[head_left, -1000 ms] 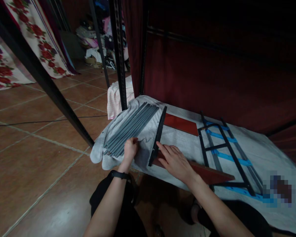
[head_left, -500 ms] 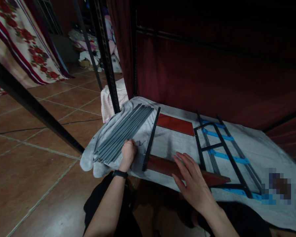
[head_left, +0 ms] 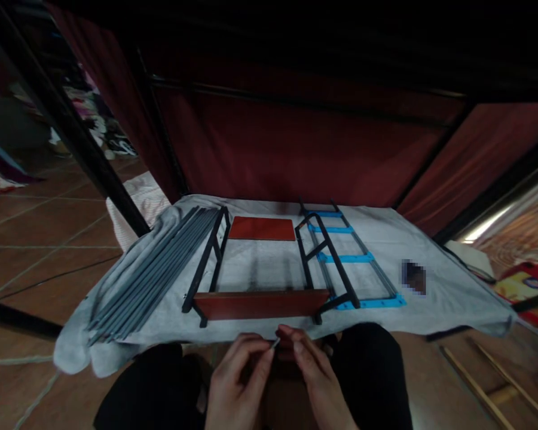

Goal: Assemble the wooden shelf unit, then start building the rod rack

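My left hand (head_left: 242, 376) and my right hand (head_left: 311, 373) meet low in the middle, just in front of the cloth's near edge. My left thumb and fingers pinch a small thin metal piece (head_left: 275, 343), screw-like in shape. My right fingertips close around its other end, partly hiding it. Beyond them lies a red-brown board (head_left: 262, 304) on its long edge, between a black metal side frame (head_left: 204, 266) on the left and another black side frame (head_left: 334, 257) on the right. A flat red board (head_left: 262, 228) lies farther back between the frames.
Several grey metal rods (head_left: 155, 272) lie bundled at left on the grey cloth (head_left: 269, 263). A grey ladder-like frame with blue crosspieces (head_left: 347, 258) lies at right. Dark posts (head_left: 87, 158) rise around the surface, and a dark red curtain (head_left: 287, 149) hangs behind.
The view has turned right. My hands have come together, left from beside the rods, right from over the near board. That board now sits between the frames, and the left frame shows two bars.
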Available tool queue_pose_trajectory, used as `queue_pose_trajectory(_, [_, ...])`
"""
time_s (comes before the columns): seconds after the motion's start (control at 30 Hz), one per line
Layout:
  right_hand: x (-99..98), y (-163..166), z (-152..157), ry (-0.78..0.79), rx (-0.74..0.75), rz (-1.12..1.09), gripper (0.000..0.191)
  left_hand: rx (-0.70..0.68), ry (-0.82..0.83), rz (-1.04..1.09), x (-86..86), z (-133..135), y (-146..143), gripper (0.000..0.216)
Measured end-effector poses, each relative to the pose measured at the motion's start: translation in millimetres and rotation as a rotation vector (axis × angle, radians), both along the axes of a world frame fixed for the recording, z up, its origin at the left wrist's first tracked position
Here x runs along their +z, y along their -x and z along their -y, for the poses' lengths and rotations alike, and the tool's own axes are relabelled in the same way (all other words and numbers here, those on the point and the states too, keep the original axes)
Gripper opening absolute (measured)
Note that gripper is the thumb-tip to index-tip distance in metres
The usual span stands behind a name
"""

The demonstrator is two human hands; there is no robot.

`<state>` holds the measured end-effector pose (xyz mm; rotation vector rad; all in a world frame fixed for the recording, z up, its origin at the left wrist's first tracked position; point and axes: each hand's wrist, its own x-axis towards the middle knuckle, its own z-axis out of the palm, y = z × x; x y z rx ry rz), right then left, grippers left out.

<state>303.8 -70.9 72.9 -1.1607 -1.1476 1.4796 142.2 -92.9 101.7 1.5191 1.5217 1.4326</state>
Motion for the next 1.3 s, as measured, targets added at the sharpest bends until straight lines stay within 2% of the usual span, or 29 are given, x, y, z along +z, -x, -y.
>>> queue_pose_trajectory(0.07, [-3.6, -6.7, 5.0, 0.028, 0.009, -0.077, 0.044, -0.115, -0.001, -0.008, -9.1, -4.2, -34.3, 0.013])
queue_pose_trajectory(0.13, [-11.4, -15.5, 9.5, 0.026, -0.05, -0.135, 0.042, -0.189, 0.0, -0.023, -15.3, -11.2, -58.7, 0.015])
queue_pose_trajectory(0.3, [-22.2, -55.7, 4.7, -0.024, -0.234, -0.188, 0.036, -0.36, -0.004, -0.141, -10.8, -27.9, -94.8, 0.02])
queue_pose_trajectory(0.37, [-22.1, -84.3, -11.8, -0.09, -0.377, -0.173, 0.033, -0.306, -0.078, -0.261, -7.5, -39.2, -97.0, 0.019])
queue_pose_trajectory(0.43, [-24.4, -117.8, -37.5, -0.164, -0.603, -0.154, 0.033, -0.163, -0.166, -0.412, -6.4, -55.9, -91.7, 0.021])
queue_pose_trajectory(0.53, [-35.5, -159.4, -81.7, -0.134, -0.734, -0.194, 0.035, -0.046, -0.188, -0.638, -8.7, -86.6, -79.2, 0.032])
queue_pose_trajectory(0.6, [-44.7, -170.2, -105.0, -0.044, -0.646, -0.286, 0.034, -0.056, -0.156, -0.777, -11.4, -104.8, -74.9, 0.04])
queue_pose_trajectory(0.7, [-54.3, -159.5, -121.9, 0.03, -0.502, -0.361, 0.033, -0.174, -0.079, -0.936, -14.4, -121.6, -77.1, 0.043])
queue_pose_trajectory(0.8, [-56.0, -133.9, -122.0, 0.008, -0.457, -0.354, 0.029, -0.243, 0.011, -1.031, -14.2, -127.3, -83.3, 0.036])
queue_pose_trajectory(0.93, [-51.0, -106.8, -118.0, -0.009, -0.332, -0.359, 0.032, -0.263, 0.101, -1.077, -10.1, -129.7, -86.7, 0.034])
queue_pose_trajectory(1.07, [-44.0, -97.7, -119.5, 0.006, -0.332, -0.316, 0.033, -0.301, 0.115, -1.05, -6.7, -131.6, -85.9, 0.048])
queue_pose_trajectory(1.17, [-40.9, -97.5, -119.3, 0.019, -0.352, -0.369, 0.03, -0.354, 0.07, -1.032, -6.4, -131.7, -87.7, 0.06])
queue_pose_trajectory(1.3, [-40.4, -96.7, -117.2, 0.017, -0.369, -0.436, 0.027, -0.415, 0.04, -1.068, -7.6, -132.7, -95.5, 0.06])
